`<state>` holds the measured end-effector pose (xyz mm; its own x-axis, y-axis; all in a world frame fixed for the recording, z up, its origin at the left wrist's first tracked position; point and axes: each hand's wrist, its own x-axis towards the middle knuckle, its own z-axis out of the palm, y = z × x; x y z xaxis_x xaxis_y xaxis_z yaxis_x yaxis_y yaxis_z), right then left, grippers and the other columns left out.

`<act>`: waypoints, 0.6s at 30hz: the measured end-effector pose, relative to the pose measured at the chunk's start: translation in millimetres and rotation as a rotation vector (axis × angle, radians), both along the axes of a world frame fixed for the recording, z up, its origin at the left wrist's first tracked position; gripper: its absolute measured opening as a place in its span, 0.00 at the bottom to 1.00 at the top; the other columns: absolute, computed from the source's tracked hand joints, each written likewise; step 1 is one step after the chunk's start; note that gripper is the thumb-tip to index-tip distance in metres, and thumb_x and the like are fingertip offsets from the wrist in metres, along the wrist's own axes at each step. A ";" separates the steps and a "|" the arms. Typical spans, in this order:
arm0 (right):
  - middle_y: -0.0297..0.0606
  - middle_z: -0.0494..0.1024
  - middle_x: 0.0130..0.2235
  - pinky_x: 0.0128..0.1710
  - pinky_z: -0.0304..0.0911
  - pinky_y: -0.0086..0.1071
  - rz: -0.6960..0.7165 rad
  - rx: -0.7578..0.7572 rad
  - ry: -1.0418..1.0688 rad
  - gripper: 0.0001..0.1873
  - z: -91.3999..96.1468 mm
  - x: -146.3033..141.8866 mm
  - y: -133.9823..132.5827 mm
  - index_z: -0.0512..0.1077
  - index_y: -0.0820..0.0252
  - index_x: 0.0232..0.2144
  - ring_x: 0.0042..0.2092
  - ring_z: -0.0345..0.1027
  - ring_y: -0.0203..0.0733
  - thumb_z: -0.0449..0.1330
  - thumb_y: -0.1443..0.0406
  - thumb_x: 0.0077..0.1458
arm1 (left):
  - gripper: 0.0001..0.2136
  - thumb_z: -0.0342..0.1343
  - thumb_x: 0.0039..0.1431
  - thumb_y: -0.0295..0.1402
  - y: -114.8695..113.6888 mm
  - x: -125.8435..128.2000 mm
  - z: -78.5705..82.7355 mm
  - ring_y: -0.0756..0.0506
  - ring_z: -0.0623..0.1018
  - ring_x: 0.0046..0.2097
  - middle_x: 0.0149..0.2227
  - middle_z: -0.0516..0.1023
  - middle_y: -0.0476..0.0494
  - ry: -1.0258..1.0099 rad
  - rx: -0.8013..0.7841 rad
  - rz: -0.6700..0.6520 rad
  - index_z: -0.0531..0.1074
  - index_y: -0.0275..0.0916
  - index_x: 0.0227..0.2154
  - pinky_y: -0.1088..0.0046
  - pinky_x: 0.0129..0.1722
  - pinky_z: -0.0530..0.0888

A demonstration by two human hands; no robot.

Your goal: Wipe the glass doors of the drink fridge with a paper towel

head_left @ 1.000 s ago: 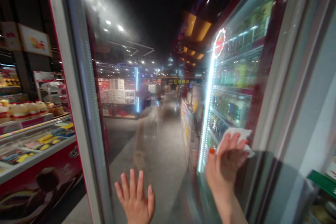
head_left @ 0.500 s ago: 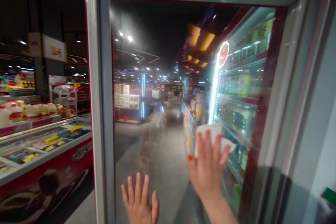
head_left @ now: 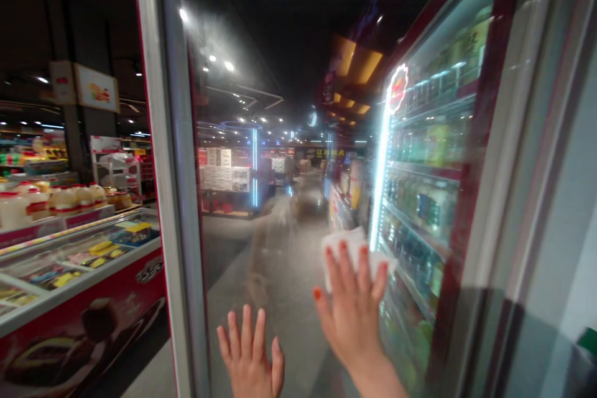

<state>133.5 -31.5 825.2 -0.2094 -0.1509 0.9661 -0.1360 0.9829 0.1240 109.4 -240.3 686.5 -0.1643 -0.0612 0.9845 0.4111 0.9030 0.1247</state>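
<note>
A tall glass door [head_left: 289,106] in a grey frame [head_left: 175,137] stands open in front of me. My left hand [head_left: 252,357] lies flat on the lower part of the glass, fingers spread. My right hand [head_left: 352,311] presses a white cloth [head_left: 347,242] against the glass, fingers stretched over it. The cloth sits near the middle of the pane, a little right of centre. Through the glass I see a store aisle and lit drink shelves.
A chest freezer [head_left: 79,280] with a red front stands at the left, bottles [head_left: 56,199] on top of it. A lit drinks cooler [head_left: 424,186] shows through the glass on the right. A grey cabinet wall [head_left: 550,211] is at the far right.
My right hand with the cloth has slid left across the glass, from the right edge to near the middle. My left hand has stayed flat on the lower glass.
</note>
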 end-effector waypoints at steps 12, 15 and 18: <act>0.49 0.45 0.80 0.73 0.39 0.78 -0.015 -0.305 0.018 0.36 -21.4 17.6 98.9 0.40 0.54 0.80 0.80 0.34 0.67 0.43 0.59 0.76 | 0.43 0.61 0.64 0.29 1.1 34.0 5.8 0.33 0.46 0.81 0.81 0.47 0.42 -0.096 0.029 -0.010 0.49 0.49 0.78 0.39 0.79 0.43; 0.47 0.42 0.81 0.75 0.36 0.75 0.062 -0.197 -0.021 0.38 -45.7 27.1 73.2 0.40 0.55 0.80 0.81 0.32 0.66 0.47 0.61 0.74 | 0.41 0.60 0.65 0.29 -2.5 49.5 8.9 0.34 0.48 0.81 0.81 0.49 0.42 -0.098 0.029 0.003 0.50 0.49 0.77 0.40 0.80 0.44; 0.41 0.40 0.81 0.77 0.31 0.70 0.119 0.016 -0.063 0.41 -84.7 38.2 66.7 0.41 0.56 0.80 0.81 0.29 0.62 0.51 0.62 0.71 | 0.41 0.61 0.65 0.28 -6.0 64.0 8.5 0.35 0.48 0.81 0.81 0.49 0.43 -0.086 0.039 0.032 0.51 0.50 0.77 0.42 0.80 0.43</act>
